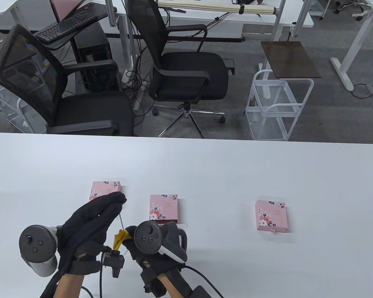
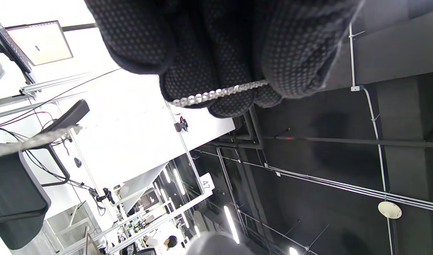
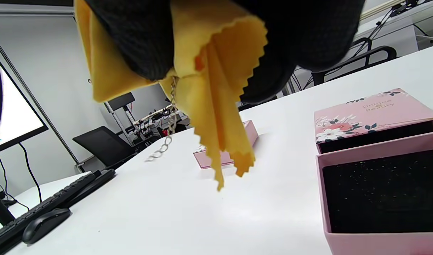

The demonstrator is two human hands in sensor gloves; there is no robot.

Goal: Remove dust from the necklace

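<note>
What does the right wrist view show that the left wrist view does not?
Only the right wrist view shows the yellow zigzag-edged cloth pinched around the chain by the right hand, an open pink floral box with a black foam insert and the white table. Only the left wrist view shows the left hand's fingers and the ceiling. Both show the silver chain necklace.

Yellow cloth (image 3: 216, 106); silver necklace (image 2: 216, 95); pink floral boxes (image 1: 271, 215)
</note>
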